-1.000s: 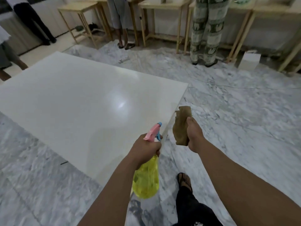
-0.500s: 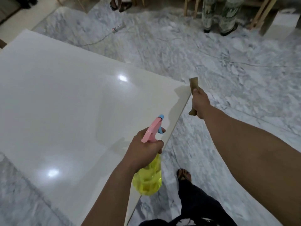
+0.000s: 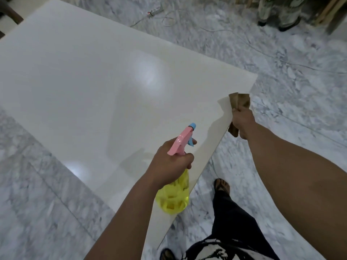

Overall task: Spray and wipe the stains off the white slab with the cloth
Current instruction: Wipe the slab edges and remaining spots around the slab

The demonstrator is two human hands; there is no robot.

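1. Now closer in than half a second ago: view has dropped further over the white slab (image 3: pixel 112 87), which fills more of the picture; the wooden tables at the far wall have almost gone from view
2. Right hand (image 3: pixel 243 120) has drifted slightly down-right along the slab's right edge, still clenched round the brown cloth (image 3: pixel 240 101); cloth now shows two upright folds above the fist, a tail below it
3. Left hand (image 3: pixel 171 164) unchanged, gripping the neck of the spray bottle (image 3: pixel 173 196), one finger on the blue trigger; pink head and blue nozzle aim out over the slab
4. Slab lies flat on the grey marble floor (image 3: pixel 281 81), glossy, two light glares, hand shadows near the right edge; no stains discernible
5. Sandalled foot (image 3: pixel 222 185) just beside the slab edge; cable (image 3: pixel 187 25) on floor beyond
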